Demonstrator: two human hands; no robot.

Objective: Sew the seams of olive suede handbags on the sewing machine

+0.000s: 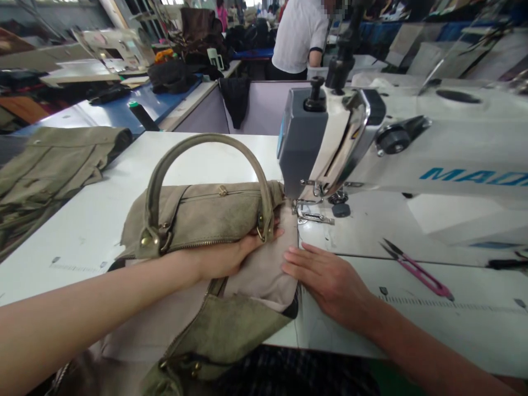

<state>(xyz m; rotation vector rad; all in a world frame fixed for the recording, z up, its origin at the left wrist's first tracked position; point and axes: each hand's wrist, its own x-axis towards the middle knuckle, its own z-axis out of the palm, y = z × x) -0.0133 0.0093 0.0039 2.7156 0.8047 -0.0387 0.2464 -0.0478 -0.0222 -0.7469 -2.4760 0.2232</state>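
An olive-green handbag (206, 214) with a brass zipper and an arched handle (214, 137) lies opened out on the white table. Its pale lining (264, 275) is spread flat, and the edge runs up to the presser foot of the sewing machine (313, 212). My left hand (225, 258) reaches across the zipper and rests on the lining with fingers stretched; the handle's end and ring partly hide the fingertips. At the lining's right edge, my right hand (324, 275) lies flat, fingers extended, its fingertips touching the fabric.
Pink-handled thread snips (418, 269) lie right of my right hand. Another olive fabric piece (53, 165) is at the left. A black thread cone (142, 115) leans near the table's back edge. Beyond the partition stands a person in a white shirt (299, 38).
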